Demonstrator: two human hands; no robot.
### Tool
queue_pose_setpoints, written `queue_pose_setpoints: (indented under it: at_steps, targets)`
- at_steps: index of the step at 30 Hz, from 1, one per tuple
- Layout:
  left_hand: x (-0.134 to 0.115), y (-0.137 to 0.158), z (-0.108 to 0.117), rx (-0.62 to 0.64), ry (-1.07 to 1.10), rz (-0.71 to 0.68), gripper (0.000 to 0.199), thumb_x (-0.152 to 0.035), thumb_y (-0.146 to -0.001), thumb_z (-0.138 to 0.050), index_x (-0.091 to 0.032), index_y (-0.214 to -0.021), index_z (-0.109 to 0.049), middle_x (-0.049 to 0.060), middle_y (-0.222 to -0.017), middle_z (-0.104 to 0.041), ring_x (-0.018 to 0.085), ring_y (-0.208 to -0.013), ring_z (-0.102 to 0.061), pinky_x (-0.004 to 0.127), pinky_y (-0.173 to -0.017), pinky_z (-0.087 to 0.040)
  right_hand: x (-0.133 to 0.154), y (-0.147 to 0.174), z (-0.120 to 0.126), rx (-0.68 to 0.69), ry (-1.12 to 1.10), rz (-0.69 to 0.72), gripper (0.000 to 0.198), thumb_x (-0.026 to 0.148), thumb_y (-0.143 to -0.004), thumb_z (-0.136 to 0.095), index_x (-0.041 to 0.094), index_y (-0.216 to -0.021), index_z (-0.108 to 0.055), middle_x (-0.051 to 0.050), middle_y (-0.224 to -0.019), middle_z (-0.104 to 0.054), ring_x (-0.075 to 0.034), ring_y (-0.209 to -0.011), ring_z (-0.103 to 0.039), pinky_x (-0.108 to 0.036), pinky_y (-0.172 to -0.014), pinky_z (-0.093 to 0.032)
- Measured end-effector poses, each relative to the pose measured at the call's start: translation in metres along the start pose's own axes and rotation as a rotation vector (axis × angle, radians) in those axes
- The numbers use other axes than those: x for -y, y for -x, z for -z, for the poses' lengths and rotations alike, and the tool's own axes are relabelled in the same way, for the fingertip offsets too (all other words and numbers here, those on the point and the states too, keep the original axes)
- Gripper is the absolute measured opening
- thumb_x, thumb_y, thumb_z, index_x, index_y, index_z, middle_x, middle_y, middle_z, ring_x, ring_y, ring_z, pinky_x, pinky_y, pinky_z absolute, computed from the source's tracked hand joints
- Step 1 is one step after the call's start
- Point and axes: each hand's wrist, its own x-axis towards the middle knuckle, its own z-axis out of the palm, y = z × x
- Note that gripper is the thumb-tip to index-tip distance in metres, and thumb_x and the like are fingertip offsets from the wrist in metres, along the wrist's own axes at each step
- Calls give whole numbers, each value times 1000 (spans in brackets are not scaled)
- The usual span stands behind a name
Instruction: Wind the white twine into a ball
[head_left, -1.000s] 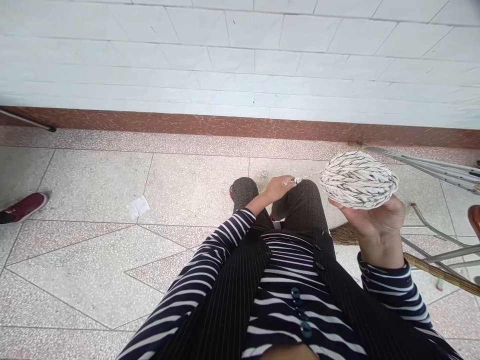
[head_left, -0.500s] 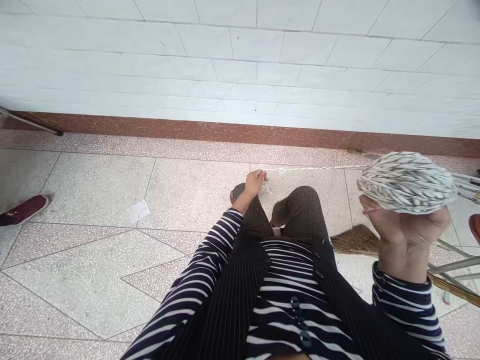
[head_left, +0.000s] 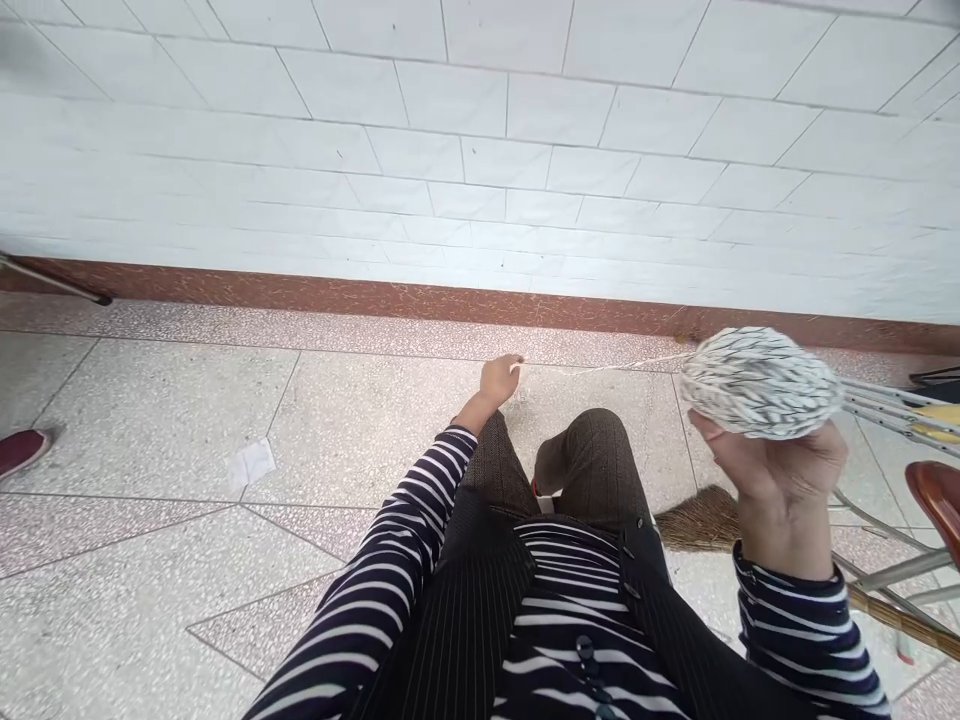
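Note:
My right hand (head_left: 780,465) holds up a thick ball of white-and-grey yarn (head_left: 761,383), its palm beneath and the fingers hidden behind the ball. From the ball's left side a pale strand (head_left: 630,364) runs across to my left hand (head_left: 499,381). That hand is closed, pinching the strand between thumb and fingers in front of my knees. A thin loose end seems to hang below the left hand, too blurred to make out well.
A straw broom (head_left: 697,520) lies on the floor at the right, near a brown chair seat (head_left: 937,500) with metal legs. White paper (head_left: 253,463) lies at left. Another person's dark red shoe (head_left: 21,450) shows at the left edge. A tiled wall (head_left: 480,150) stands ahead.
The view has tilted up and shifted slightly right. The yarn ball and my right hand sit a little further left in view. Both hands keep their hold.

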Motion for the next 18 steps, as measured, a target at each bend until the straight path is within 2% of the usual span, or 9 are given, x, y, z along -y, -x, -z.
queue_pose_setpoints:
  at_steps: [3,5,7,9,11,14,16,18]
  targets:
    - [-24,14,-16,124,183,-45,26,-18,-90,-57,-20,-110,-73,9,-122,-72,24,-114,-66,42,-108,-46,-20,-17,-3,69,27,-109,47,33,-66,-75,36,-113,-68,-1,-120,-74,-29,-118,-65,-47,-82,-64]
    - [-45,25,-30,219,392,-148,28,-24,-92,-58,-20,-116,-72,8,-120,-73,22,-114,-66,40,-107,-47,-33,-28,-9,106,56,-193,49,32,-65,-76,35,-113,-67,-2,-119,-75,-30,-116,-67,-49,-82,-63]
    - [-66,34,-41,263,549,-230,31,-26,-90,-64,-19,-119,-72,9,-120,-73,22,-114,-66,39,-107,-47,-44,-37,-18,137,70,-266,49,30,-64,-76,34,-112,-67,-2,-117,-75,-31,-113,-68,-50,-81,-63]
    - [-82,40,-48,276,628,-279,31,-25,-85,-70,-18,-115,-74,9,-118,-74,23,-114,-66,39,-106,-47,-51,-42,-26,165,66,-321,48,29,-63,-75,32,-110,-67,-3,-113,-77,-33,-111,-69,-53,-81,-63]
    - [-90,43,-50,248,636,-303,23,-24,-82,-72,-16,-103,-77,8,-109,-76,25,-110,-67,38,-103,-48,-54,-44,-33,182,62,-355,47,28,-62,-75,30,-109,-67,-4,-111,-77,-34,-110,-70,-54,-81,-63]
    - [-91,44,-41,170,541,-343,15,-27,-86,-66,-17,-85,-78,5,-95,-76,23,-100,-68,37,-98,-49,-53,-44,-35,170,71,-372,48,27,-62,-73,30,-110,-67,-3,-114,-77,-34,-110,-70,-54,-80,-63]
    - [-86,42,-31,176,409,-389,24,-30,-91,-61,-18,-76,-75,3,-88,-75,21,-93,-67,39,-105,-45,-49,-43,-32,135,86,-372,49,25,-63,-71,31,-111,-66,-3,-116,-76,-33,-109,-70,-54,-79,-64]
    - [-76,38,-20,213,261,-407,31,-32,-94,-56,-19,-72,-73,1,-83,-74,17,-86,-67,41,-115,-34,-41,-41,-27,96,96,-350,51,22,-63,-71,32,-112,-66,-2,-116,-76,-31,-105,-72,-50,-76,-64]
